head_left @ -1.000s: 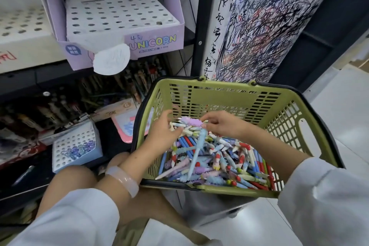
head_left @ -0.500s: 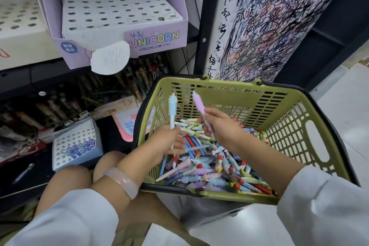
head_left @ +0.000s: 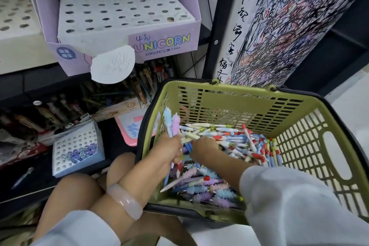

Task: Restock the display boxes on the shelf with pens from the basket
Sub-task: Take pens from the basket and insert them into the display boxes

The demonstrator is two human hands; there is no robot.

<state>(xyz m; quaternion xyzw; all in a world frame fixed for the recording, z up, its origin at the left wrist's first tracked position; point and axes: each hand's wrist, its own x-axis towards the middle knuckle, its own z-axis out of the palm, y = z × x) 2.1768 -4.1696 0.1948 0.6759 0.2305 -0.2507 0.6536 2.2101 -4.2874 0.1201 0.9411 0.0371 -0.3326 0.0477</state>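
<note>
A green basket (head_left: 295,126) holds a heap of loose pens (head_left: 229,142) in blue, purple, white and red. My left hand (head_left: 169,151) grips two pens (head_left: 171,123), one blue and one pink, upright at the basket's left wall. My right hand (head_left: 203,149) is down in the pen heap with its fingers curled among the pens; what it holds is hidden. On the shelf above stands the purple "UNICORN" display box (head_left: 159,43) with its white holed insert, every hole bare.
A cream holed box (head_left: 14,32) stands left of the purple one. Lower down, a small blue holed box (head_left: 75,152) holds a few purple pens, next to a pink tray (head_left: 129,126). A scribbled test board (head_left: 279,26) stands behind the basket. My knees are below.
The pink pen passed from my right hand to my left, which now holds both pens together. My right hand dropped back into the pen heap.
</note>
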